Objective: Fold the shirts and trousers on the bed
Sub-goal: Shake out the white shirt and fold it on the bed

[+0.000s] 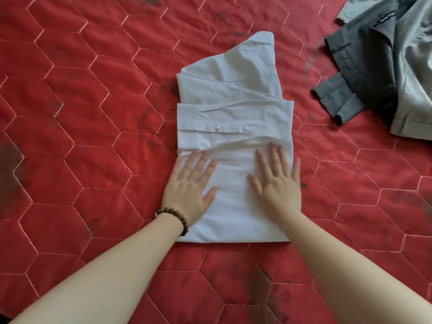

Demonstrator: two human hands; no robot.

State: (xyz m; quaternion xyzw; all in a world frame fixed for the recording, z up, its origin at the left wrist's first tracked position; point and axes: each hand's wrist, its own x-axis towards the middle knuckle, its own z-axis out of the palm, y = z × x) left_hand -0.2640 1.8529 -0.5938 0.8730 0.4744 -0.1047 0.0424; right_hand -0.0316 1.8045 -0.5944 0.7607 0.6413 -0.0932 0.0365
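A red quilted bedspread stitched in pale hexagons (93,113) covers the bed and fills the whole view, with darker smudges showing here and there on the cloth. In the middle lies a white button-up cotton shirt (233,108), already narrowed into a long panel with a cuffed sleeve laid across it and its collar pointing away from the person. The left hand (190,183), with a brown beaded bracelet (174,218) at the wrist, lies flat with its fingers spread on the near left part of the shirt; the right hand (279,181) lies flat in the same way on the near right part. Neither hand grips anything; both press palm down on the fabric.

The likely trouble is in the layers. The sleeve and the folded side panels are only resting on one another, so a push that drags sideways, or lifting the near edge too quickly for the next fold, could slide them apart and leave the bundle crooked. The collar end already sits skewed toward the right, and folding over it as it lies would set that slant in. Creases pressed in now may stay.

By count: one white shirt, two hands, one bracelet, one visible button on the sleeve. At the far right sits a heap of grey trousers (374,66), unfolded; how many garments are in it I cannot tell.
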